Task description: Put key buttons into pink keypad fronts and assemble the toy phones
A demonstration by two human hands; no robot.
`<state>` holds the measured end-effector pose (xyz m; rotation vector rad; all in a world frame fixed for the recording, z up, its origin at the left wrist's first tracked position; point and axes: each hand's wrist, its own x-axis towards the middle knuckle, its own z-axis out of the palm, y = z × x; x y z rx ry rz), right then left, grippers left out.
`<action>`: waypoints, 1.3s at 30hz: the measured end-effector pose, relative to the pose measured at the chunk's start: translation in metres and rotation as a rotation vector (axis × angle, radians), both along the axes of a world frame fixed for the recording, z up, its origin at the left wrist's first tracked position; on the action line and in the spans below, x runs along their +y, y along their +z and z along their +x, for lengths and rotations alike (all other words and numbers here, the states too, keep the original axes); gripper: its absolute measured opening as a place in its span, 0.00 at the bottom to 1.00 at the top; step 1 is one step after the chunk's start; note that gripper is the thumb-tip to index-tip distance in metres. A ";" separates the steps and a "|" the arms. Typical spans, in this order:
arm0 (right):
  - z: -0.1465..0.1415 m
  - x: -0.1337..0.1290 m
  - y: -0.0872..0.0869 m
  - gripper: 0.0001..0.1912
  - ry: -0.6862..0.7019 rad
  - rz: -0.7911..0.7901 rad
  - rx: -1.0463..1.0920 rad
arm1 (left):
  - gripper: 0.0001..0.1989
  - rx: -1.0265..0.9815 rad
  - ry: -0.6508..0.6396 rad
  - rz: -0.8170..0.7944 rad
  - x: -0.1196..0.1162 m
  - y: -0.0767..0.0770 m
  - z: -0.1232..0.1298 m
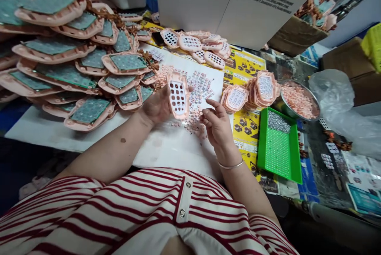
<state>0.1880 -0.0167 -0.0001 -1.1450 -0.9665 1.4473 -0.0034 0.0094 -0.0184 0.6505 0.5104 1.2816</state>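
Upright in my left hand (157, 106) is a pink plastic shell (177, 97) with rows of dark holes in a white panel. My right hand (217, 122) is just right of it, thumb and fingertips drawn together over small pink buttons (195, 122); whatever is between them is too small to make out. More small printed buttons (202, 84) are scattered on the white sheet (160, 148) behind the shell. Shells filled with buttons (237, 98) lie to the right, and a heap of shells with empty holes (190, 43) lies behind.
Shells with green circuit boards (126, 62) are piled high at the left. A green tray (279, 148) of screws and a metal bowl (300, 100) of pink pieces stand at the right. A large carton (226, 5) is at the back.
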 end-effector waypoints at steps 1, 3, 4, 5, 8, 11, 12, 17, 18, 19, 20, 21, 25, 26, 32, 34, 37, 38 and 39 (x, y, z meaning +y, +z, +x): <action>0.000 -0.004 0.001 0.14 0.005 0.034 -0.020 | 0.35 0.012 -0.037 -0.002 -0.002 -0.003 0.001; 0.000 -0.012 0.001 0.12 0.033 0.118 -0.098 | 0.36 0.021 -0.087 0.023 -0.004 -0.006 0.001; 0.001 -0.016 0.001 0.11 0.046 0.177 -0.153 | 0.36 0.019 -0.104 0.044 -0.006 -0.006 0.001; 0.002 -0.019 0.001 0.11 0.055 0.255 -0.217 | 0.35 0.014 -0.115 0.066 -0.007 -0.005 0.002; 0.002 -0.026 0.001 0.10 0.049 0.559 -0.471 | 0.33 0.011 -0.161 0.101 -0.011 -0.001 0.004; 0.000 -0.026 0.002 0.12 0.019 0.799 -0.737 | 0.34 0.025 -0.209 0.101 -0.014 0.002 0.007; -0.001 -0.025 0.002 0.12 0.014 0.849 -0.804 | 0.35 0.025 -0.215 0.103 -0.015 0.003 0.008; -0.001 -0.024 0.002 0.11 0.063 1.012 -1.022 | 0.36 0.040 -0.203 0.067 -0.015 0.005 0.014; 0.000 -0.025 0.002 0.12 0.079 1.034 -1.054 | 0.36 0.038 -0.199 0.053 -0.015 0.005 0.014; 0.001 -0.026 0.003 0.12 0.100 1.052 -1.081 | 0.37 0.031 -0.196 0.042 -0.015 0.005 0.015; 0.003 -0.027 0.004 0.11 0.124 1.068 -1.099 | 0.38 0.018 -0.190 0.038 -0.014 0.005 0.015; 0.004 -0.028 0.006 0.11 0.148 1.082 -1.110 | 0.38 0.006 -0.185 0.039 -0.014 0.005 0.015; 0.005 -0.032 0.014 0.08 0.246 1.131 -1.129 | 0.38 0.003 -0.170 0.065 -0.014 0.007 0.013; 0.004 -0.033 0.014 0.08 0.264 1.139 -1.141 | 0.38 0.017 -0.177 0.067 -0.014 0.008 0.013; -0.003 -0.040 0.010 0.12 0.216 1.086 -1.237 | 0.31 0.005 -0.179 0.103 -0.014 0.008 0.011; -0.004 -0.043 0.008 0.15 0.225 1.062 -1.217 | 0.32 0.027 -0.168 0.121 -0.014 0.008 0.011; -0.007 -0.045 0.004 0.14 0.173 1.031 -1.213 | 0.36 0.100 -0.138 0.162 -0.014 0.008 0.011; -0.007 -0.045 0.003 0.13 0.158 1.038 -1.213 | 0.38 0.114 -0.134 0.170 -0.014 0.008 0.011; -0.006 -0.044 0.003 0.13 0.155 1.060 -1.204 | 0.40 0.113 -0.133 0.174 -0.013 0.008 0.011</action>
